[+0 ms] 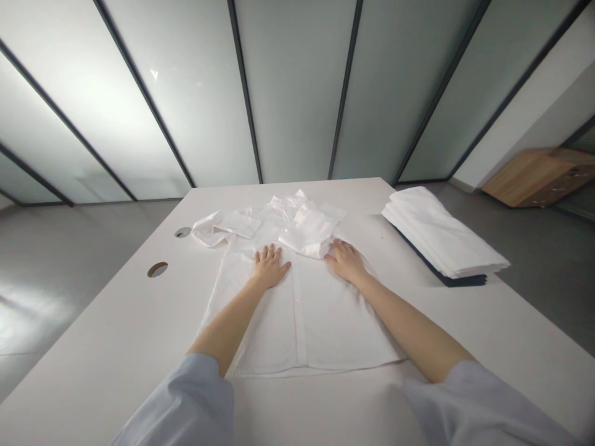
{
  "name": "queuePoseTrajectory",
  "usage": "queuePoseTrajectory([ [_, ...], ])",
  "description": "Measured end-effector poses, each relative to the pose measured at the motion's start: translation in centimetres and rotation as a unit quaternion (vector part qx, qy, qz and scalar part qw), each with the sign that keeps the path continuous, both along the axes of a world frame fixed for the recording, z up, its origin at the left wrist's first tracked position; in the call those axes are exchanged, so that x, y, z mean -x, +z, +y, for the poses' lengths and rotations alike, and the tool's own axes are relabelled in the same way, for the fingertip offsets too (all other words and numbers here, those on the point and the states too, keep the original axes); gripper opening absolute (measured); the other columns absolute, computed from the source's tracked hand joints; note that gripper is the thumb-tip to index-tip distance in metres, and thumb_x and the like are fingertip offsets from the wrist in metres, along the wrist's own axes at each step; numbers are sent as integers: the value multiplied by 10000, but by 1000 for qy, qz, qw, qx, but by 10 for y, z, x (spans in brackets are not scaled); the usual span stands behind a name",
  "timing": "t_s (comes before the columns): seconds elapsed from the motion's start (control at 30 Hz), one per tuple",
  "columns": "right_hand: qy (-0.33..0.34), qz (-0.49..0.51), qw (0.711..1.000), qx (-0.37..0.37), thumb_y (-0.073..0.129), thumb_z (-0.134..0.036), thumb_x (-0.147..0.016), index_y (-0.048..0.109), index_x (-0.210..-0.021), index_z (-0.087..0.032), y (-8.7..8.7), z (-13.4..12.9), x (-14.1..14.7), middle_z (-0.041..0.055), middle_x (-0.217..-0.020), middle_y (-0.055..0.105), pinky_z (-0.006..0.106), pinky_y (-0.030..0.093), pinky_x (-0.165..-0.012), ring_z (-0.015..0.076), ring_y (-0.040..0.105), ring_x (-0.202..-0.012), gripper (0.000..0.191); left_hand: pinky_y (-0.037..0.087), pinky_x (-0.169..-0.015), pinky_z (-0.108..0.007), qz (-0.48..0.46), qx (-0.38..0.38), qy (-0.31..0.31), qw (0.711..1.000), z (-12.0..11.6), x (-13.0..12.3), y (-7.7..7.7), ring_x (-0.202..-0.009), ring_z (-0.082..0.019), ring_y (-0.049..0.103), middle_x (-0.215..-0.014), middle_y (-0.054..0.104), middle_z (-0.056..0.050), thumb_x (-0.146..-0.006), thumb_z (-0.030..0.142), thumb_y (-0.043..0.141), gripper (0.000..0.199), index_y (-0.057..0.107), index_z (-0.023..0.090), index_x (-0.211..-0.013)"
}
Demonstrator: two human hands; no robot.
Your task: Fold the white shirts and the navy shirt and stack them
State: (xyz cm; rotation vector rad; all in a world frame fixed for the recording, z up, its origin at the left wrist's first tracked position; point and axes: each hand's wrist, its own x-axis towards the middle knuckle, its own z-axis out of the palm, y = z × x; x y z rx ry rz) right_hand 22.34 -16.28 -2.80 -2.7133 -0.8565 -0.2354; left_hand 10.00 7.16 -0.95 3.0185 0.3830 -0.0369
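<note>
A white button-front shirt (334,328) lies on the table with its hem toward me and its button strip running down the middle. Its lower part is spread fairly flat, while the sleeves and upper part are bunched at the far end. My left hand (269,266) rests on the shirt left of the button strip, palm down with fingers spread. On the right side, my right hand (345,260) also lies palm down, fingers stretched out beside the bunched cloth. Neither hand grips anything.
A stack of folded white cloth (441,229) sits on dark blue folded cloth (467,280) at the table's right edge. Two round holes (157,269) pierce the white table (116,334) on the left. Frosted panels (297,93) stand behind; a wooden cabinet (534,176) is at right.
</note>
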Motion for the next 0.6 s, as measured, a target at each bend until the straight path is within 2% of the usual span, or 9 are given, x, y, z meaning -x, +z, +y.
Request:
queuePoseTrajectory([
  [0.1,-1,-3,1000,8,427,-230,-923,580,-1236,-163,12,-9,-11,161,-1278,578,404,370,-987,306,513,-1179,355,169,-1158,-525,-10,-10,0,1000,-2,1,-2,-1467,-324,176,-1589,225,-141,-940,571,292,678,325,182,-1494],
  [0.27,-70,-104,991,40,493,-164,-859,601,-1220,-150,29,-16,-33,185,-1231,581,439,381,-919,337,514,-1103,376,183,-1158,-505,-26,-20,-2,999,0,3,-4,-1462,-311,203,-1582,252,-134,-939,572,297,669,342,189,-1486],
  [0.43,-29,-19,996,84,427,-230,-923,708,-1019,-192,34,-20,-66,134,-1056,674,365,413,-829,266,606,-958,299,190,-1156,-506,-31,-20,1,999,0,3,-4,-1457,-316,217,-1580,260,-131,-936,574,306,664,348,197,-1481],
  [0.5,-90,9,994,57,395,-237,-925,728,-965,-183,32,-23,-77,142,-1017,686,379,420,-825,277,615,-954,339,192,-1154,-509,-32,-20,4,999,-1,3,-4,-1456,-314,220,-1581,262,-120,-934,576,309,655,351,216,-1478],
  [0.6,-244,47,969,-12,395,-236,-895,728,-1020,-173,27,-28,-88,164,-1039,679,424,432,-817,321,606,-989,362,189,-1155,-509,-35,-19,0,999,-1,4,-5,-1456,-315,219,-1581,265,-119,-933,571,306,650,353,216,-1475],
])
